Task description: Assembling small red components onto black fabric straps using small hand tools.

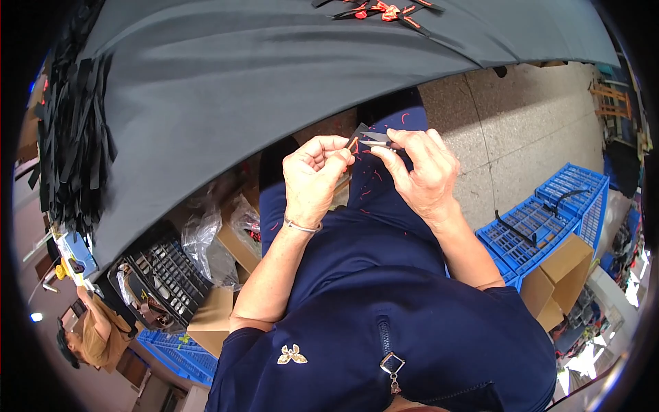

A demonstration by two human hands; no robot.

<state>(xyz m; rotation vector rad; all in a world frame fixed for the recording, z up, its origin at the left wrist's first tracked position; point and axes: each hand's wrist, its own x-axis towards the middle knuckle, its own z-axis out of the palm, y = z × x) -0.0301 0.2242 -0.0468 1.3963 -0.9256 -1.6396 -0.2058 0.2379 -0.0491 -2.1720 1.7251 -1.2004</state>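
Over my lap, my left hand (312, 177) pinches a small black strip (362, 129) with an orange-red mark or thread along it. A pair of small thread snips (375, 138) with silver blades is held between the thumb and fingers of my right hand (429, 168). The blades point left and lie right beside the strip; whether they touch it I cannot tell. Short red thread bits (366, 193) are scattered over my dark blue trousers.
A table under dark grey cloth (261, 75) spans the front, with black-and-red strips (388, 11) at its far side. Many black strips (79, 137) hang at the left. Blue crates (532, 223) and a cardboard box (570, 268) stand right; a black crate (168, 281) and another person (96, 329) are left.
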